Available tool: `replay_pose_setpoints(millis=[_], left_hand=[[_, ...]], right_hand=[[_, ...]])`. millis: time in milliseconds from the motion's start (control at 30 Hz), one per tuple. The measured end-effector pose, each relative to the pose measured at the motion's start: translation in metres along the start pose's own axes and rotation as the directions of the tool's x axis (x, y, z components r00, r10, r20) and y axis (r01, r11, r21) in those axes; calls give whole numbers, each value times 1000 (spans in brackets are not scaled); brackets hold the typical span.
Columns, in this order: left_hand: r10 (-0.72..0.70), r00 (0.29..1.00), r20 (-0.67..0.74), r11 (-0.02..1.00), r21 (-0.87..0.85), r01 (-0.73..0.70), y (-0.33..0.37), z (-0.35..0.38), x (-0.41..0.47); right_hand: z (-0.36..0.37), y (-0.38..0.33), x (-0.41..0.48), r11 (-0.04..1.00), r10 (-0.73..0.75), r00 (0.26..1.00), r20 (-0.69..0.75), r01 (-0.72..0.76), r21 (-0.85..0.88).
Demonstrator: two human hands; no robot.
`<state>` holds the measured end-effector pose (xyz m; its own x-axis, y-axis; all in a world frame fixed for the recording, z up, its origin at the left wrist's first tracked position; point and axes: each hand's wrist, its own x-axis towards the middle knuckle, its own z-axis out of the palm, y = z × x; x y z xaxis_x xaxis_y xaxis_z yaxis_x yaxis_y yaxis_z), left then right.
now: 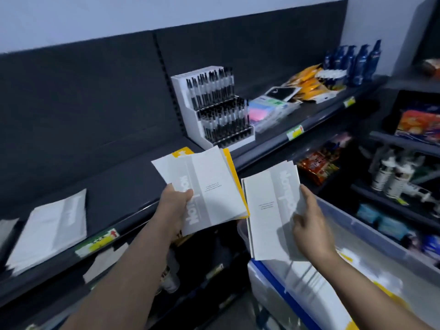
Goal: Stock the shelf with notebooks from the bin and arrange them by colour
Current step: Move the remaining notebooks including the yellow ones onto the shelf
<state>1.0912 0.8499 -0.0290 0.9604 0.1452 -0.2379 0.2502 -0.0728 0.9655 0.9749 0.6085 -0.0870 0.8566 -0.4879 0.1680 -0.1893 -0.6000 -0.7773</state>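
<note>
My left hand [177, 206] grips a small stack of notebooks: a white one [209, 186] on top, a yellow one [234, 177] showing under its right edge. My right hand [312, 225] holds a second stack of white notebooks [269, 210] just to the right, above the bin's left end. The clear plastic bin [357, 225] sits at lower right, with white and yellow notebooks [371, 291] inside. A stack of white notebooks [50, 232] lies on the dark shelf [119, 177] at the left.
On the same shelf to the right stands a white pen display [214, 108], then pastel sticky-note packs [266, 113], yellow packets and blue bottles [354, 60]. Lower shelves on the right carry snack packs and bottles. Price tags line the shelf edge.
</note>
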Motion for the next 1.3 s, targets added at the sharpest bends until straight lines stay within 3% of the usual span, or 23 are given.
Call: replay_pose_setpoints(millis=[300,500,633,767,933,1100,1200,1300], left_hand=[[161,947,-277,987,53,-152,7,-133,-8],[85,954,-288,996,56,-72,11,-193,14],[119,966,-230,991,89,-100,17,-179,33],[19,984,-179,1000,-6,-20,28,-149,51],[-9,975,-222,999,-53,-3,41,-102,91],[78,945,-319,997,44,-67,48,-59,127],[62,922,-382,995,95,-27,47,-42,138],[106,901,-420,932,358,58,39,-34,141]], right_hand=[[59,-87,-22,994,-73,997,-7,73,85],[87,-123,-40,999,-30,999,14,29,29],[80,-134,-38,998,-43,999,31,45,-40],[68,-136,-18,983,-83,996,38,88,-159],[65,-122,22,981,-96,993,68,106,-164],[67,-102,58,975,-133,979,155,158,-158],[62,-95,80,971,-121,979,163,151,-183],[55,-89,93,967,-125,981,151,155,-205]])
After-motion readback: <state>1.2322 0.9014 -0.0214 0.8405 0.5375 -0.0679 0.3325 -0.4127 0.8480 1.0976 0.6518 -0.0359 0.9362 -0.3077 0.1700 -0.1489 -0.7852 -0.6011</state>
